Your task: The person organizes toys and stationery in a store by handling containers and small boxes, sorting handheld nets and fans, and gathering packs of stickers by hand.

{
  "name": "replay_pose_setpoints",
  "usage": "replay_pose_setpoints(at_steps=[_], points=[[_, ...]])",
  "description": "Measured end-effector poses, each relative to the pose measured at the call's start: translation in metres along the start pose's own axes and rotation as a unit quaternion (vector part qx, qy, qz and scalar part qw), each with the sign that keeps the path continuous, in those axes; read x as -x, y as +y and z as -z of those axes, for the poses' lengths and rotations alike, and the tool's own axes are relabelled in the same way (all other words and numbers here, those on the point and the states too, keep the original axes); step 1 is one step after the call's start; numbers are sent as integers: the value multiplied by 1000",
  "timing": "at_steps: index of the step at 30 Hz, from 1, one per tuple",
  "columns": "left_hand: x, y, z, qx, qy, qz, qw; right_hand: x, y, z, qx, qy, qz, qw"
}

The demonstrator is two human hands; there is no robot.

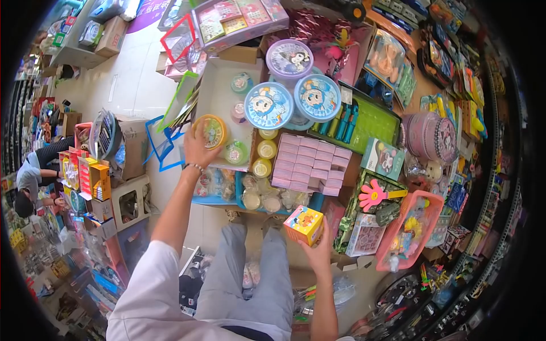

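My left hand (199, 149) is closed on a round orange-rimmed tub (211, 132), at the left edge of a white box (222, 74). Beside that tub in the box lies a green-rimmed one (235, 152); a pink one (238, 112) and a teal one (242, 83) lie farther back. My right hand (314, 241) holds a small yellow and red box (304, 224) in front of the goods, its fingers wrapped round the right side. Stacked pink boxes (310, 162) stand just beyond it.
Large round tubs with cartoon lids (269, 106) stand behind the pink boxes. A pink basket of toys (409, 230) is at the right. Blue frames (162, 145) hang near my left forearm. Another person (28, 176) is at the far left.
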State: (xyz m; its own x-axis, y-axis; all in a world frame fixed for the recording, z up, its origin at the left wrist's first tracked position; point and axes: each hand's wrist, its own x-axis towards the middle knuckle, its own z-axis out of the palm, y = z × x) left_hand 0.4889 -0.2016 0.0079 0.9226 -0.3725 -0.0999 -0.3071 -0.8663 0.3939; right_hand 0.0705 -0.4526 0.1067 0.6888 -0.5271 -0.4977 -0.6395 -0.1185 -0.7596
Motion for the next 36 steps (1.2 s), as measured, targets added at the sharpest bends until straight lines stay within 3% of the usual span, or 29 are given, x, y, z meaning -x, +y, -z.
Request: replay_pose_setpoints(at_steps=[3, 9, 13, 17, 21, 24, 27, 30, 33, 36], points=[[-21, -4, -8, -73, 19, -57, 996, 5, -18, -9, -1, -20, 1, 1000], [-39, 14, 14, -95, -126, -12, 987, 11, -22, -22, -179, -21, -48, 982], [-25, 68, 70, -148, -23, -77, 986, 20, -26, -18, -166, 5, -26, 986], [-15, 164, 167, -226, -10, -173, 959, 31, -5, -9, -142, 12, -30, 989], [-61, 247, 221, -39, 30, -281, 958, 40, 21, 1, -191, 35, -59, 979], [-96, 291, 193, 29, -4, -280, 959, 47, 20, 12, -190, 70, -70, 977], [-116, 305, 143, -64, -81, -229, 968, 49, 29, 17, -186, 90, -71, 976], [-136, 301, 120, -86, -106, -237, 962, 60, 42, 19, -165, 94, -63, 980], [-135, 299, 119, -72, -106, -231, 964, 62, 54, 17, -164, 98, -61, 980], [-132, 295, 126, -7, -36, -249, 968, 65, 64, 15, -165, 109, -61, 978]])
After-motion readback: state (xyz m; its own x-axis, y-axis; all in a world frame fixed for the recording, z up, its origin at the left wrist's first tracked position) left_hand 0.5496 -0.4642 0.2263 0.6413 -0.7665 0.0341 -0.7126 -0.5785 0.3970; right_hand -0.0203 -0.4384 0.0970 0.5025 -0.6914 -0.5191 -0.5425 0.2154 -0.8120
